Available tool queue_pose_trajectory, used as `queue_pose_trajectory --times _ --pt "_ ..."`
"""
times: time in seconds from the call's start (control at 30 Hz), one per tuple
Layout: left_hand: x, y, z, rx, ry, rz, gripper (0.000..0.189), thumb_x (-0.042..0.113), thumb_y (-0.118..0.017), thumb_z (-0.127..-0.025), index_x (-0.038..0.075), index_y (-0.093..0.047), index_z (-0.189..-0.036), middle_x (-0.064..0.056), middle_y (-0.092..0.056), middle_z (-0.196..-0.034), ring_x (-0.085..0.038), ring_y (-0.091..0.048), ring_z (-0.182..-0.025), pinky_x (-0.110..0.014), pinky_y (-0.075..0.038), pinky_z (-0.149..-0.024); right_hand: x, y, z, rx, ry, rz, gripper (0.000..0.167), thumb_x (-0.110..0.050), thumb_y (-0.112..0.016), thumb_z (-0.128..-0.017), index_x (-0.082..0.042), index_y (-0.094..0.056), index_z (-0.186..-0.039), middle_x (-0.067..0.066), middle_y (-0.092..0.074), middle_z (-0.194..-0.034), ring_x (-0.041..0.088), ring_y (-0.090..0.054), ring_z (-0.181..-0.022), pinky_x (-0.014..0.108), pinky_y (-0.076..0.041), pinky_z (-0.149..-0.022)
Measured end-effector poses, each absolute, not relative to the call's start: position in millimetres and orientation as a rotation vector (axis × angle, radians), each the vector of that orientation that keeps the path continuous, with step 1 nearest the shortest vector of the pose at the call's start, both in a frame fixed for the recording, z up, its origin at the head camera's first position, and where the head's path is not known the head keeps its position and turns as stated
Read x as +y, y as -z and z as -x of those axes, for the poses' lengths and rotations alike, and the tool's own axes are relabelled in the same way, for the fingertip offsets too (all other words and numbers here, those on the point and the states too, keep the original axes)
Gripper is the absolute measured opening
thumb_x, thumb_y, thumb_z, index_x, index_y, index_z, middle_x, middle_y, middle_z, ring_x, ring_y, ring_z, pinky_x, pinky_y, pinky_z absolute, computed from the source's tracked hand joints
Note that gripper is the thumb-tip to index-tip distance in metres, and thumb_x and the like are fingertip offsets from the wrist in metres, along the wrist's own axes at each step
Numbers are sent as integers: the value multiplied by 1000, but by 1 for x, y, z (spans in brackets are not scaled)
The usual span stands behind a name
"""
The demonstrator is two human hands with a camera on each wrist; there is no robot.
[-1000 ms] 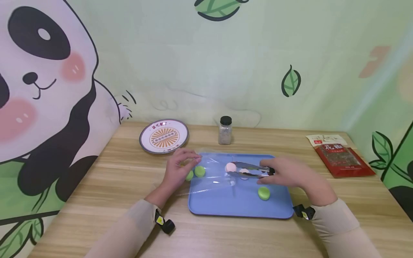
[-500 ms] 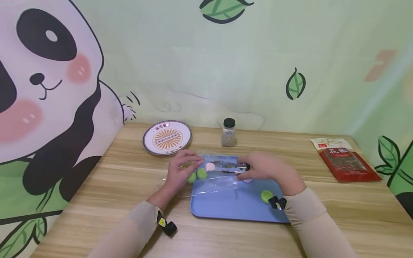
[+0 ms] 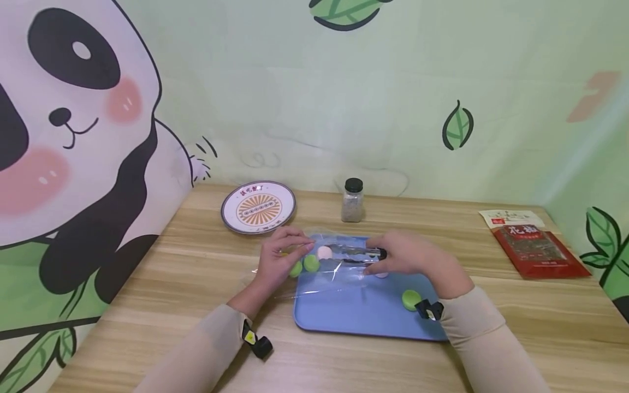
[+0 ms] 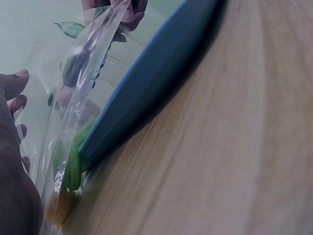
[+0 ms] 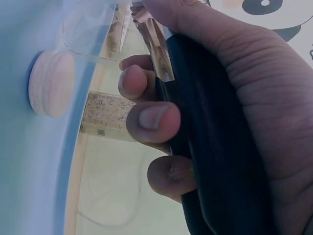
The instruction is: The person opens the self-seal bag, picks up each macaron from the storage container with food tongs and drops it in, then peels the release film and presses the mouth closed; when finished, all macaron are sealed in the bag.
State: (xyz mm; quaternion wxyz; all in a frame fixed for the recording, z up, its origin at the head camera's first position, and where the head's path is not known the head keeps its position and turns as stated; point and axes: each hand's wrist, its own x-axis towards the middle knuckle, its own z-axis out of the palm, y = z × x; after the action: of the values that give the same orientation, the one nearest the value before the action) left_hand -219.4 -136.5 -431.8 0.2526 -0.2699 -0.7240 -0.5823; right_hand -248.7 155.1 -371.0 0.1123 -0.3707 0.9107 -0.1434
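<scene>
My left hand (image 3: 276, 259) pinches the edge of a clear plastic bag (image 3: 339, 279), which lies over the left part of a blue tray (image 3: 363, 316). Inside the bag are two green macarons (image 3: 311, 263) and, low in the left wrist view, a yellow macaron (image 4: 60, 208). My right hand (image 3: 410, 254) grips metal tongs by their black handles (image 5: 215, 132). At the tongs' tips, within the bag, is a pink macaron (image 3: 324, 253) beside the green ones. Another pink macaron (image 5: 51, 83) lies on the tray below my right hand, and a green macaron (image 3: 410, 299) sits near my right wrist.
Behind the tray stand a decorated plate (image 3: 258, 208) at left and a black-capped spice jar (image 3: 352, 201). A red spice packet (image 3: 535, 251) lies at the far right of the wooden table (image 3: 196, 284). A painted wall rises behind.
My right hand has moved left, carrying the pink macaron in the tongs deeper into the bag, next to the green ones. My left hand keeps its hold on the bag.
</scene>
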Motion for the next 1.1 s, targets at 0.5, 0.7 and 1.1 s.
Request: queue_pose_trajectory --times 0.5,0.7,1.1 --pt "-136 433 219 -1970 1610 728 10 -10 -76 -80 -7 -75 -89 -21 -68 -93 -37 -57 -96 -28 -42 -91 154 377 249 2694 399 1161 29 -46 -76 -86 -23 -59 -88 -12 -53 -69 8 -50 -64 28 -42 -58" --pt "-135 433 220 -1947 1610 744 10 -12 -76 -80 -7 -75 -88 -23 -67 -93 -39 -57 -94 -29 -42 -91 152 381 249 2696 390 1193 31 -47 -75 -86 -21 -59 -88 -12 -50 -66 7 -47 -61 27 -39 -55" --pt "-135 433 220 -1960 1601 723 9 -10 -76 -81 -5 -75 -88 -20 -68 -93 -33 -59 -95 -27 -43 -91 144 384 244 2646 398 1234 28 -43 -75 -88 -21 -58 -88 -11 -48 -68 5 -45 -60 26 -38 -54"
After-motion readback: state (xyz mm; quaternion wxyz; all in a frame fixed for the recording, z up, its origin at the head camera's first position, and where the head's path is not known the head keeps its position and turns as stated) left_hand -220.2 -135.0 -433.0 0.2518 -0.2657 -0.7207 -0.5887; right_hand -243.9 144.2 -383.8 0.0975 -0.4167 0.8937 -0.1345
